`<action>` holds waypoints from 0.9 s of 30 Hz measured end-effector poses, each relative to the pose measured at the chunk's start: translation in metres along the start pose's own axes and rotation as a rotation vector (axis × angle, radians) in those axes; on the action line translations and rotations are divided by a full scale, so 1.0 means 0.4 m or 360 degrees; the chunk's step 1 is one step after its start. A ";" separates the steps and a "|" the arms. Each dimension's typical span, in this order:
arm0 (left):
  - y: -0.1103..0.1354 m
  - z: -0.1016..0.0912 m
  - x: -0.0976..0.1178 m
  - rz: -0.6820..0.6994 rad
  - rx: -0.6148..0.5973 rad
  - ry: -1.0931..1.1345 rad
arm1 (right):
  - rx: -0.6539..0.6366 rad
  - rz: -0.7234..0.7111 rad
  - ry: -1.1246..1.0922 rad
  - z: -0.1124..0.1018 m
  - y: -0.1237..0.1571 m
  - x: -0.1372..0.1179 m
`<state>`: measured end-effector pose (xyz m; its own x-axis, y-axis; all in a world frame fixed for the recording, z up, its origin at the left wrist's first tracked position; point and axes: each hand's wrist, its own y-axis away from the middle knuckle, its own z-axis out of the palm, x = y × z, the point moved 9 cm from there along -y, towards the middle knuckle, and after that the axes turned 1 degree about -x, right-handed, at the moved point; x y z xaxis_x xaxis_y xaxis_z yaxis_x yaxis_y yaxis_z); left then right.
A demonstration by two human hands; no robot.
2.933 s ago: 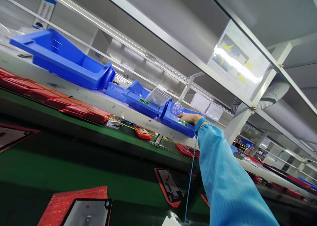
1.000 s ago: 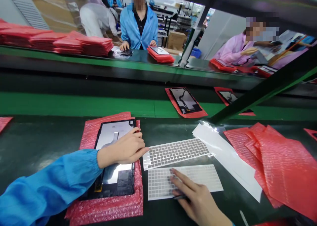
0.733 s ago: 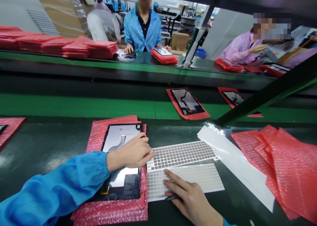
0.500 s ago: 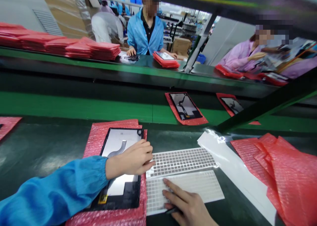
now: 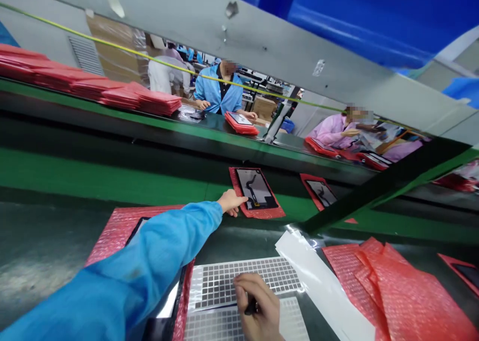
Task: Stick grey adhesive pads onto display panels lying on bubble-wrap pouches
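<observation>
My left hand (image 5: 231, 203) is stretched far forward, its fingertips beside a tablet (image 5: 256, 189) lying on a red bubble bag (image 5: 236, 181), with nothing held. My blue sleeve covers most of a nearer black-framed tablet (image 5: 167, 303) on a red bubble mat (image 5: 119, 226). My right hand (image 5: 257, 303) grips a small dark tool (image 5: 250, 307) above a sheet of grey grid labels (image 5: 239, 278). A paler grid sheet (image 5: 213, 326) lies below it, partly cut off by the frame.
A white backing strip (image 5: 322, 286) and loose red bubble bags (image 5: 396, 293) lie to the right. Another tablet (image 5: 320, 191) sits farther along the green belt (image 5: 112, 176). Across it are stacked red bags (image 5: 86, 94) and co-workers (image 5: 219, 87). A grey shelf edge (image 5: 224, 27) crosses overhead.
My left hand has left the near tablet and reached forward to the far one. My right hand has moved up onto the grey grid sheet. The view has tilted and swung up toward the shelf.
</observation>
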<state>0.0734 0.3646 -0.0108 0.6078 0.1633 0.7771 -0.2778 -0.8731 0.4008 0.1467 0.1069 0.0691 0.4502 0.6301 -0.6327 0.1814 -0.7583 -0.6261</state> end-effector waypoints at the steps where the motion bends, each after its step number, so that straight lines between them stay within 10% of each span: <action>1: -0.021 0.007 0.000 -0.0052 -0.0006 0.0078 | 0.0030 0.0009 -0.0002 -0.007 0.002 0.009; 18: 0.019 -0.058 0.008 -0.0003 0.0229 0.1079 | 0.0273 0.0104 -0.0048 -0.095 0.013 0.022; 22: 0.150 -0.150 -0.040 0.0055 0.0355 0.1217 | 0.0353 0.0149 -0.0073 -0.124 0.024 0.049; 27: 0.465 -0.243 -0.191 0.0134 0.0392 0.1338 | 0.0430 0.0314 -0.0098 -0.141 0.041 0.097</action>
<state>-0.0972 0.2345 0.0517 -0.1836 0.2933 0.9382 -0.0698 -0.9559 0.2851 0.2164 0.1095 0.0599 0.3984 0.4908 -0.7749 -0.1460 -0.8001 -0.5818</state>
